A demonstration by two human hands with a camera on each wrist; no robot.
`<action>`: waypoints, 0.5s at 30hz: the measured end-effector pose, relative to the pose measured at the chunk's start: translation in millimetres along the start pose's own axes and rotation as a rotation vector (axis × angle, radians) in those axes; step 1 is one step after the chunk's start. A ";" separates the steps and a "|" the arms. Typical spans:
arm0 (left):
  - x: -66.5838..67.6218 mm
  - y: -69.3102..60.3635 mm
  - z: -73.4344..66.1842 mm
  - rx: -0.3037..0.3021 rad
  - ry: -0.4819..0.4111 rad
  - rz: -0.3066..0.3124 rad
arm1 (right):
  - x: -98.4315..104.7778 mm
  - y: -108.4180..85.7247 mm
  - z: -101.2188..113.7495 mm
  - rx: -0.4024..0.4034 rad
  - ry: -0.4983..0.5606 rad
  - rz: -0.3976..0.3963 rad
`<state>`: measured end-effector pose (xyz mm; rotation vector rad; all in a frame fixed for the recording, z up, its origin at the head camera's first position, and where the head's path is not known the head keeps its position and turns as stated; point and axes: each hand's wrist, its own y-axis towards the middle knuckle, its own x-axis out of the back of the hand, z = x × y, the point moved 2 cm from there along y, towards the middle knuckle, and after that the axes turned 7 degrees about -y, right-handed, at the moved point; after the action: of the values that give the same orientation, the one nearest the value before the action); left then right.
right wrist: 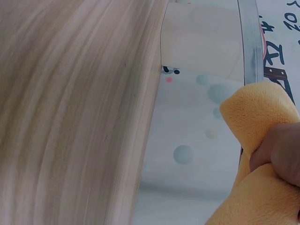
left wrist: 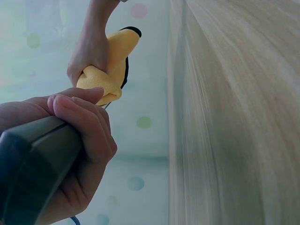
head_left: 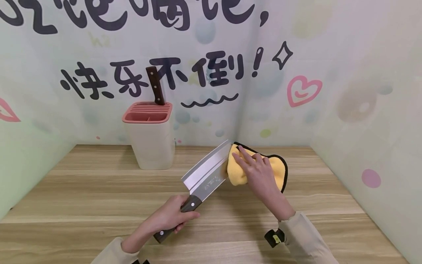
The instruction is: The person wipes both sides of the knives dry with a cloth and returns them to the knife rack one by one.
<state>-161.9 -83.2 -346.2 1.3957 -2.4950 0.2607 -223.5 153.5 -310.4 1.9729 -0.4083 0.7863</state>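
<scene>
white knife block [head_left: 154, 146], red slotted top, standing rear-left on wood-grained tabletop [head_left: 82, 201] | dark riveted knife handle [head_left: 155, 86] sticking up from block, tilted left | behind: pale backdrop [head_left: 214, 123], black lettering [head_left: 217, 69], wavy line [head_left: 209, 101], pink heart outline [head_left: 300, 94] | right: purple dot [head_left: 371, 178]

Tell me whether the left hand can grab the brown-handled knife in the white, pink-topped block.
Probably not now: the left hand grips a broad, dark-handled steel cleaver. Once freed, it likely could, since the brown-handled knife stands handle-up, uncovered, in the white, pink-topped block.
</scene>
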 end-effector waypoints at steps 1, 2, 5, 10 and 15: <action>0.1 -0.1 0.0 -0.001 -0.001 0.000 | 0.0 0.0 0.0 -0.004 0.000 0.001; 0.2 -0.2 0.1 -0.001 -0.002 0.000 | 0.0 0.0 0.2 -0.006 0.000 0.001; 0.4 -0.4 0.1 -0.004 -0.004 0.002 | -0.3 -0.2 0.5 -0.006 -0.007 -0.018; 0.5 -0.8 0.6 -0.002 -0.013 0.003 | 0.7 -0.5 2.3 0.017 -0.048 -0.078; 0.6 -0.8 1.9 -0.003 -0.024 0.001 | 2.9 -0.4 5.3 0.036 -0.077 -0.086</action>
<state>-161.8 -84.5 -347.7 1.4049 -2.5144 0.2422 -219.2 149.2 -310.6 2.0454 -0.3542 0.6691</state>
